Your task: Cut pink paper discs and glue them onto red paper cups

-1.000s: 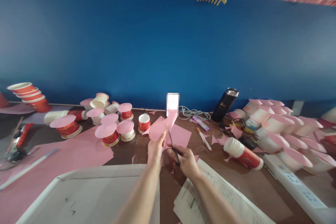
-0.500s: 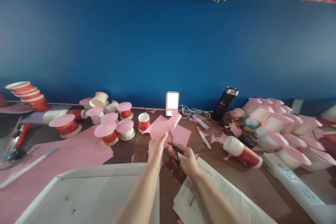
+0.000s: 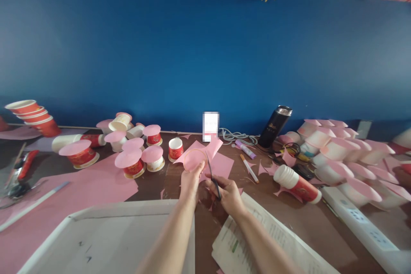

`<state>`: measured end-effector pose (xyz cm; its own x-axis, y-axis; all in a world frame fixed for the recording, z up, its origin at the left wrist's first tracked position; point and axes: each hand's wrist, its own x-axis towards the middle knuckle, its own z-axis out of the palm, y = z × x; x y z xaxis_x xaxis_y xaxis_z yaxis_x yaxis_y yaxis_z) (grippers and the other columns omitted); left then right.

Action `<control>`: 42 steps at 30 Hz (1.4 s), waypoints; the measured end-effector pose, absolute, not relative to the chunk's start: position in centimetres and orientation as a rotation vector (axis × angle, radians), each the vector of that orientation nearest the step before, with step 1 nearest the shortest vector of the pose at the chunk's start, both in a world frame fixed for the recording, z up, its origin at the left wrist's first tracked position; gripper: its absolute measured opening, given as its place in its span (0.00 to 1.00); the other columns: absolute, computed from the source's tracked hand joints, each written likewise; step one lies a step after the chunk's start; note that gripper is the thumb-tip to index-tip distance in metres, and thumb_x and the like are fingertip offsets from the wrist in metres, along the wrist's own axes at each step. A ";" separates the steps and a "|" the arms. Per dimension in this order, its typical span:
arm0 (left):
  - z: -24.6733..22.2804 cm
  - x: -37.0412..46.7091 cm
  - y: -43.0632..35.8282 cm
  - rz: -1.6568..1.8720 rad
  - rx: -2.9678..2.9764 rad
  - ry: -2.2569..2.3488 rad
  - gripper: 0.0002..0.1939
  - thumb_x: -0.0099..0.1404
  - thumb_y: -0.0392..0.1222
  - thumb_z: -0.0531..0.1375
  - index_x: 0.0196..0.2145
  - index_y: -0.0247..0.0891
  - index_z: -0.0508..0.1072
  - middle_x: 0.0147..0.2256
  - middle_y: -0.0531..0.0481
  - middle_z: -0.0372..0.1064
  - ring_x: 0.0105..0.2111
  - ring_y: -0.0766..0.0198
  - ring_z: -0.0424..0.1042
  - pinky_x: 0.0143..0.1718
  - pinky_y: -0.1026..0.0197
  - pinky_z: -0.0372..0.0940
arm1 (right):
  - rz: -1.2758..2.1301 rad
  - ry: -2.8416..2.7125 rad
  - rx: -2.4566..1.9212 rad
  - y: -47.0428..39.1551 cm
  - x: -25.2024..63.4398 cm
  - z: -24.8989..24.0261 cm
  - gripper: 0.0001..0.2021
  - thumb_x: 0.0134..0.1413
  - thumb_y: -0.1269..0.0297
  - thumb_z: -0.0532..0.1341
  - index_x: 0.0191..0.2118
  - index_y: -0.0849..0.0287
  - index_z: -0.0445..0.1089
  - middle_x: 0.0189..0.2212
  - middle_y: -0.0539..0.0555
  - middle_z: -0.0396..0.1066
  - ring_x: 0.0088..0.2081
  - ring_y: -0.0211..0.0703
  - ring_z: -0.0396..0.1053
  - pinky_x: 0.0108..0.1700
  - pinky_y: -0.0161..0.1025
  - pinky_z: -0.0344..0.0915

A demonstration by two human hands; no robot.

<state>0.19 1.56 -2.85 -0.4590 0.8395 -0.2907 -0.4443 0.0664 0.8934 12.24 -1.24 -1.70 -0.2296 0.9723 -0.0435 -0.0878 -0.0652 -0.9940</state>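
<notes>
My left hand [image 3: 192, 178] pinches a piece of pink paper [image 3: 193, 159] marked with a round outline. The fingers of my right hand [image 3: 227, 191] are wrapped round the handles of dark scissors [image 3: 214, 180]. The scissor blades point up and away, at the right edge of the held paper. Beneath and behind the blades lies a flat pink sheet [image 3: 224, 165]. Left of the held paper stands an upright red paper cup [image 3: 176, 150].
Cups topped with pink discs [image 3: 130, 160] stand at the left; more crowd the right side [image 3: 340, 147]. A black bottle [image 3: 275, 127], a stack of cups [image 3: 298, 184], a power strip [image 3: 359, 218], papers [image 3: 237, 244] and a white tray [image 3: 128, 239] surround the hands.
The view has shifted very slightly. Both hands, the pink paper and the scissors stay in almost the same place.
</notes>
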 end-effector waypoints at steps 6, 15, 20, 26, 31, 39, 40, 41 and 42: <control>-2.6 0.3 1.5 1.574 0.432 1.315 0.21 0.43 0.54 0.71 0.20 0.34 0.71 0.15 0.57 0.58 0.15 0.71 0.57 0.17 0.65 0.54 | 1.451 -1.278 -1.066 -1.2 12.3 -1.9 0.26 0.42 0.51 0.69 0.46 0.64 0.75 0.16 0.47 0.64 0.18 0.33 0.59 0.19 0.31 0.53; -2.5 0.2 1.3 1.616 0.442 1.220 0.19 0.45 0.52 0.70 0.22 0.33 0.71 0.19 0.56 0.62 0.19 0.73 0.58 0.22 0.67 0.54 | 1.451 -1.292 -1.060 -1.2 12.3 -1.8 0.25 0.43 0.52 0.69 0.45 0.63 0.76 0.16 0.47 0.63 0.18 0.33 0.58 0.20 0.31 0.54; -2.6 0.1 1.5 1.625 0.432 1.202 0.20 0.43 0.52 0.71 0.23 0.33 0.71 0.20 0.55 0.65 0.20 0.72 0.60 0.24 0.67 0.55 | 1.450 -1.279 -1.069 -1.2 12.2 -1.6 0.25 0.41 0.51 0.70 0.44 0.64 0.76 0.16 0.47 0.64 0.18 0.33 0.58 0.20 0.31 0.55; -2.8 0.0 1.7 1.669 0.460 1.190 0.20 0.44 0.53 0.71 0.23 0.33 0.71 0.20 0.54 0.65 0.20 0.73 0.60 0.23 0.67 0.55 | 1.450 -1.294 -1.084 -1.2 12.3 -1.7 0.26 0.41 0.51 0.70 0.45 0.63 0.76 0.17 0.47 0.64 0.18 0.33 0.58 0.19 0.31 0.54; -2.7 0.2 1.6 1.671 0.471 1.234 0.21 0.45 0.54 0.70 0.21 0.34 0.69 0.18 0.55 0.63 0.19 0.72 0.59 0.22 0.67 0.55 | 1.475 -1.293 -1.079 -1.2 12.3 -2.3 0.27 0.42 0.50 0.69 0.46 0.63 0.75 0.18 0.47 0.65 0.18 0.33 0.60 0.19 0.31 0.55; -1.7 0.9 1.0 1.591 0.419 1.213 0.20 0.44 0.52 0.70 0.25 0.33 0.72 0.17 0.56 0.63 0.16 0.71 0.61 0.19 0.66 0.59 | 1.476 -1.275 -1.026 -1.1 12.1 -2.3 0.26 0.47 0.50 0.67 0.48 0.63 0.74 0.17 0.47 0.65 0.19 0.33 0.60 0.21 0.31 0.55; -1.5 1.0 0.9 1.587 0.419 1.209 0.19 0.44 0.51 0.70 0.26 0.33 0.73 0.18 0.55 0.64 0.16 0.71 0.62 0.19 0.66 0.60 | 1.473 -1.276 -1.019 -1.1 12.1 -2.3 0.25 0.47 0.50 0.67 0.48 0.62 0.74 0.17 0.47 0.65 0.19 0.33 0.60 0.21 0.30 0.55; -1.2 1.1 0.7 1.582 0.421 1.207 0.19 0.44 0.51 0.70 0.26 0.33 0.73 0.19 0.54 0.65 0.16 0.70 0.63 0.19 0.66 0.60 | 1.469 -1.276 -1.015 -1.1 12.1 -2.3 0.25 0.47 0.50 0.67 0.48 0.62 0.74 0.17 0.47 0.65 0.19 0.33 0.60 0.21 0.30 0.55; -1.1 1.2 0.6 1.575 0.424 1.205 0.19 0.44 0.52 0.70 0.26 0.33 0.73 0.19 0.53 0.66 0.15 0.70 0.63 0.18 0.66 0.60 | 1.466 -1.275 -1.011 -1.1 12.1 -2.3 0.25 0.47 0.50 0.67 0.48 0.62 0.74 0.17 0.48 0.66 0.19 0.33 0.60 0.21 0.31 0.55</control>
